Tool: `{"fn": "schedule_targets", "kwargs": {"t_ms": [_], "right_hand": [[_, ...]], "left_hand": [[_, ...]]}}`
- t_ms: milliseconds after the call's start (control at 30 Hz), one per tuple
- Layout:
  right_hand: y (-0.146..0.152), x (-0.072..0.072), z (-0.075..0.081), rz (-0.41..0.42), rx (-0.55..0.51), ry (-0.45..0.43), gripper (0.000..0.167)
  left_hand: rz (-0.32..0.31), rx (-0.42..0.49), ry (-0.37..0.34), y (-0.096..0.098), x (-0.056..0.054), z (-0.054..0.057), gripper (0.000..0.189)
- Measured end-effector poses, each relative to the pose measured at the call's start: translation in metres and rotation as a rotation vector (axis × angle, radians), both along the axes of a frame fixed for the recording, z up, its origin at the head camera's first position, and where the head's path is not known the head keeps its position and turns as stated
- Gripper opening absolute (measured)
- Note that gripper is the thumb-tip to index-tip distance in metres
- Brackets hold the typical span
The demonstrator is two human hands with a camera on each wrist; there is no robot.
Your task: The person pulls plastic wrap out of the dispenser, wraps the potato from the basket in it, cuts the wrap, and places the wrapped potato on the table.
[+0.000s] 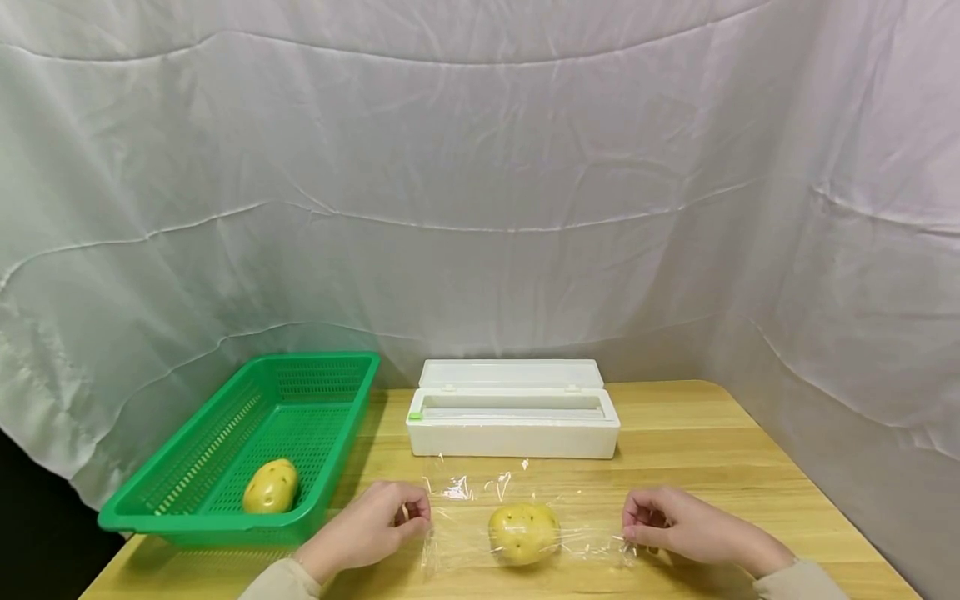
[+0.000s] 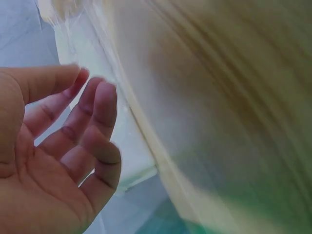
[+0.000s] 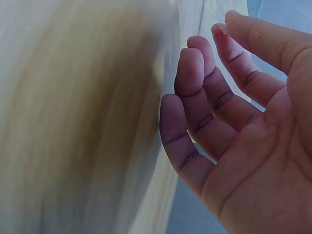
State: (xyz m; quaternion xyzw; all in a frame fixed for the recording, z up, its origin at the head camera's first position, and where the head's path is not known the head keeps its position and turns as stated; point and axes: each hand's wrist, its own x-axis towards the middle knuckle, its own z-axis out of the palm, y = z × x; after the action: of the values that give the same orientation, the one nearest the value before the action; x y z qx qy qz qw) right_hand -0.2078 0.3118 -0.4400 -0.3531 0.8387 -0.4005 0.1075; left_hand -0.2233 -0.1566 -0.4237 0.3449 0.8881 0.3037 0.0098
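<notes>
A yellow potato [image 1: 523, 533] lies on the wooden table between the two hands. Clear cling film [image 1: 453, 537] stretches out to both sides of it, creased and shiny, and overlaps the potato in the head view. My left hand [image 1: 378, 527] pinches the film's left end between thumb and index finger. At the opposite end, my right hand [image 1: 688, 530] pinches the film the same way; a scrap of film [image 3: 223, 28] shows between the fingertips in the right wrist view. The other fingers of both hands are loosely curved.
Behind the potato stands a white cling film box [image 1: 513, 440] with its lid raised and a green slider at the left. A green basket [image 1: 330, 483] at the left holds another potato [image 1: 271, 487]. Pale cloth [image 1: 480, 167] hangs behind the wooden table [image 1: 675, 417].
</notes>
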Motion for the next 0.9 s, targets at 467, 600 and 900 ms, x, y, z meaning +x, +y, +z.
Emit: {"fn": "schedule_targets", "kwargs": {"t_ms": [467,600,900], "right_hand": [[0.002,-0.001,-0.002,-0.015,-0.005,0.011,0.009],[0.003,0.000,0.000,-0.049,0.004,0.010,0.009],[-0.034,0.021,0.029,-0.133,0.004,0.521,0.017]], "left_hand": [[-0.235,-0.369,0.668,0.058,0.051,0.002,0.053],[-0.212,-0.444,0.655,0.062,0.050,-0.004,0.060],[-0.237,-0.381,0.586,0.062,0.045,-0.003,0.058]]}}
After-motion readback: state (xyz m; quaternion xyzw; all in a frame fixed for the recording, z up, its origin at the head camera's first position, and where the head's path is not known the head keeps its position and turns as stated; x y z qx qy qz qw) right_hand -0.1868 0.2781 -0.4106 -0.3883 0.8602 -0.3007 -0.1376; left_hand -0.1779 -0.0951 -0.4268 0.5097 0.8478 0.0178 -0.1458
